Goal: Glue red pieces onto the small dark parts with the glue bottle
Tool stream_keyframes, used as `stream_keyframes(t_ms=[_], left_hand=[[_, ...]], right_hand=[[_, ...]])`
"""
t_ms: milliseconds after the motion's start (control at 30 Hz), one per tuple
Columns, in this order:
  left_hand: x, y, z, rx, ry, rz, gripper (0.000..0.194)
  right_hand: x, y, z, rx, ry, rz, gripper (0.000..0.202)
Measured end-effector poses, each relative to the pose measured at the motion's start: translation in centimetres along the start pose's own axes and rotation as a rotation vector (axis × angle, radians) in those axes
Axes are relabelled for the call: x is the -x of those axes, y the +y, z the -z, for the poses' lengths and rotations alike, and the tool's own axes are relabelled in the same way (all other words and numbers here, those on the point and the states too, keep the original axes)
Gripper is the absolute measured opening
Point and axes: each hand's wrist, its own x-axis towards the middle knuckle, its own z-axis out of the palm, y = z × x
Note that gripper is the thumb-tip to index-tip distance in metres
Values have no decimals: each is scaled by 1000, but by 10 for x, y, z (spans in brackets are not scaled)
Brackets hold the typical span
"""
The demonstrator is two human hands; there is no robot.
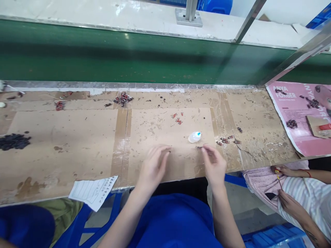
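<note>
My left hand (pixel 154 164) is over the cardboard-covered table, thumb and fingertips close together with a dark speck at their tips that I cannot make out. To its right, my right hand (pixel 214 164) pinches a small dark thin piece (pixel 199 147) between thumb and forefinger. Just beyond the right hand lies a small translucent bottle (pixel 194 137) with a blue tip. Several small red-and-dark pieces (pixel 178 121) are scattered past the bottle. Another group of dark-and-red pieces (pixel 224 140) lies right of the right hand.
A heap of black pieces (pixel 14 141) lies far left, and a pile of red-and-dark pieces (pixel 123 99) at the back. A paper sheet (pixel 93 191) overhangs the front edge. A green conveyor belt (pixel 116 55) runs behind. At right, a co-worker's hands (pixel 287 199) hold something small near a pink poster (pixel 297 113).
</note>
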Motion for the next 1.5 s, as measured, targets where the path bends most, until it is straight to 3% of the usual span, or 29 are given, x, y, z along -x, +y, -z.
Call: stream_keyframes(t_ms=[67, 200, 367, 567, 733, 900, 1000, 1100, 1200, 1300, 1500], left_hand=[[-7, -17, 12, -133, 27, -102, 20], [-15, -49, 30, -307, -106, -190, 28], [-18, -64, 35, -327, -243, -223, 33], [-3, -59, 40, -273, -267, -230, 37], [15, -53, 37, -238, -122, -241, 24], [18, -50, 26, -247, 16, -219, 16], [17, -51, 21, -251, 68, -193, 15], [13, -52, 18, -271, 80, -160, 14], [10, -51, 17, -290, 59, -160, 14], [8, -50, 16, -320, 53, -186, 14], [5, -49, 9, -432, 136, -163, 14]], right_hand=[[-14, 11, 17, 199, 147, 93, 23], [-29, 15, 29, 446, 283, 265, 25], [-30, 5, -1, 343, 10, 301, 48], [-36, 0, -25, 86, -123, 232, 19], [-30, -5, -28, -13, -278, 182, 19], [-32, -11, -48, 156, -280, 155, 63], [-36, -18, -63, 268, -235, 182, 74], [-36, -24, -77, 358, -231, 234, 63], [-33, -27, -87, 370, -251, 296, 31], [-32, -27, -89, 228, -269, 259, 19], [-35, -24, -73, -631, -238, -214, 30]])
